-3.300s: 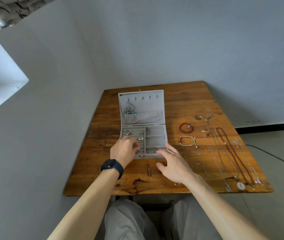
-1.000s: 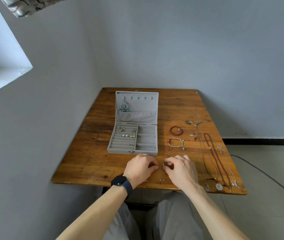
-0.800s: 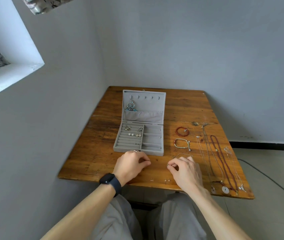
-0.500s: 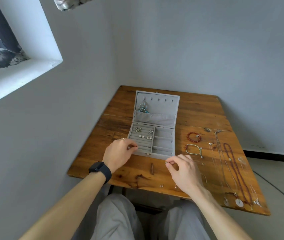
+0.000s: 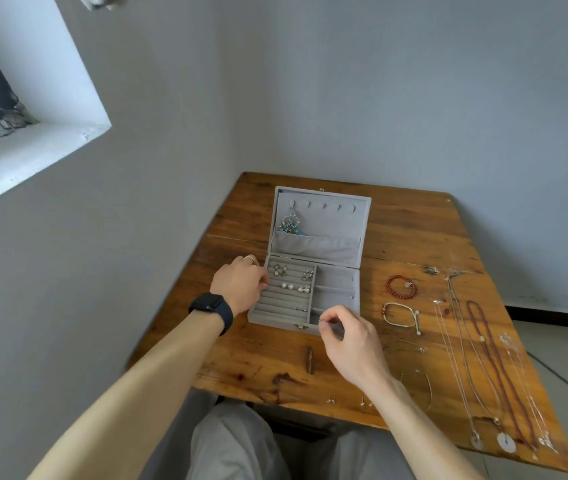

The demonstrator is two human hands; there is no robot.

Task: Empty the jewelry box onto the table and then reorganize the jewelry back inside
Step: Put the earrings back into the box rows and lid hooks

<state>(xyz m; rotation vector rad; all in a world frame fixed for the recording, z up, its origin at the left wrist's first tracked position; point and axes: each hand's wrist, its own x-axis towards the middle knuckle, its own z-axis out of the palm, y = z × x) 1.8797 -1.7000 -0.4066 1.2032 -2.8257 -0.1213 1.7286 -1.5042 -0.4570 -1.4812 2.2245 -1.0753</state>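
1. Grey plaster walls meet in a corner behind the brown plank tabletop (image 5: 268, 355). The grey velvet-lined jewelry box (image 5: 336, 282) stands open on it, lid tilted back at 12 o'clock.
2. Status (judgement): refilling is under way and far from complete. Pearl stud earrings (image 5: 289, 285) sit in the ring rolls, and blue-and-silver drop earrings (image 5: 289, 224) hang from a lid hook. At 3 o'clock of the box lie the red bead bracelet (image 5: 400, 287) and the pale cord bracelet (image 5: 400, 313). Further out lies the long dark red bead necklace (image 5: 493, 358) among thin chains.
3. Right hand (image 5: 351, 341): thumb and forefinger are closed in a fine pinch grip on a small silvery piece (image 5: 321, 323) above the box's 5 o'clock corner. Its type is too small to tell.
4. Left hand (image 5: 241, 284): it is placed at the box's 9 o'clock wall with fingers curled at the rim. Whether this grip holds anything cannot be told.
5. Procedure: choose the slot before lowering. Bring the piece straight down. If it is a stud, press the post between two rolls until seated.
6. Release the pinch only after the piece stands unaided.
7. Brace the box with the left hand so that insertion pressure does not slide it.
8. Caution: tiny loose studs (image 5: 331, 400) lie at the tabletop's 6 o'clock edge beside the right forearm. Lift the arm clear when reaching, or they may be swept off.
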